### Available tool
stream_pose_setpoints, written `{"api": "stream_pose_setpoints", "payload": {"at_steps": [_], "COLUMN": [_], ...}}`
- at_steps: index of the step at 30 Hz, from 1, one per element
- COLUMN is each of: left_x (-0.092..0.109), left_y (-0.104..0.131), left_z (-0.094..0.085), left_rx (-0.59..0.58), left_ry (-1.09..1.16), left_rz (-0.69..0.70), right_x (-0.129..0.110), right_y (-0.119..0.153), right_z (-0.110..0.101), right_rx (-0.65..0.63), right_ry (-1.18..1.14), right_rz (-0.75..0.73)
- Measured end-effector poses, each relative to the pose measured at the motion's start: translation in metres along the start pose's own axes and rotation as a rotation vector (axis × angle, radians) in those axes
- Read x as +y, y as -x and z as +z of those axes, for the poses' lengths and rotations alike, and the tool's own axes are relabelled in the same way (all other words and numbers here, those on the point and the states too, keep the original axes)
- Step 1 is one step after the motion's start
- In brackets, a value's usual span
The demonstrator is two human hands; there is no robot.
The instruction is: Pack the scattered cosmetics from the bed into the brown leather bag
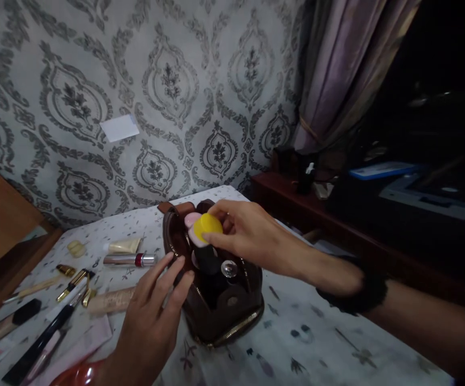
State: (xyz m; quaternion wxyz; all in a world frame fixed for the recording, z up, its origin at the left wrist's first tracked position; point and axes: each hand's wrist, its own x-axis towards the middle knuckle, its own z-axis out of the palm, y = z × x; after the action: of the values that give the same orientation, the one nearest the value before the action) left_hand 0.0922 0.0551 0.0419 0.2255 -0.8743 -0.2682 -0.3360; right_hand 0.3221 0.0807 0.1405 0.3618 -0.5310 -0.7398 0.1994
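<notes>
A dark brown zip-up cosmetic bag (200,316) stands open on the patterned cloth. At its mouth, my right hand (244,230) grips a small jar with a yellow lid (209,227) between thumb and fingers. Whether the jar touches the things in the bag, I cannot tell. Beside it in the bag is a pink round item (193,219); a black-capped item (207,260) and a clear round cap (229,269) also show. My left hand (156,305) is open, its stretched fingertips at the bag's left rim.
Makeup lies spread to the left: a cream tube (124,246), a silver-and-red tube (130,260), a beige bottle (110,301), a black-handled brush (45,335) and several more. A patterned wall (168,80) rises behind. A dark red shelf (280,193) stands at the right.
</notes>
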Motion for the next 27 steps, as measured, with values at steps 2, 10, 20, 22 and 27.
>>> {"api": "stream_pose_setpoints", "payload": {"at_steps": [2,10,20,22,27], "left_x": [0.000,0.002,0.004,0.004,0.004], "left_y": [0.000,0.000,0.000,0.000,0.001], "left_z": [0.002,0.001,0.002,0.002,0.003], "left_rx": [0.009,-0.034,-0.009,0.001,0.001], "left_ry": [-0.003,0.024,-0.006,-0.022,-0.033], "left_rz": [-0.002,-0.029,-0.048,-0.043,-0.035], "right_x": [0.005,0.007,0.006,0.007,0.017], "right_y": [-0.007,0.007,-0.004,-0.008,-0.008], "right_z": [-0.002,0.008,-0.009,-0.013,-0.007], "right_rx": [0.055,-0.093,0.017,0.022,-0.074], "right_ry": [-0.046,-0.045,0.181,0.221,0.390], "right_rz": [0.013,-0.077,-0.119,-0.125,-0.158]}}
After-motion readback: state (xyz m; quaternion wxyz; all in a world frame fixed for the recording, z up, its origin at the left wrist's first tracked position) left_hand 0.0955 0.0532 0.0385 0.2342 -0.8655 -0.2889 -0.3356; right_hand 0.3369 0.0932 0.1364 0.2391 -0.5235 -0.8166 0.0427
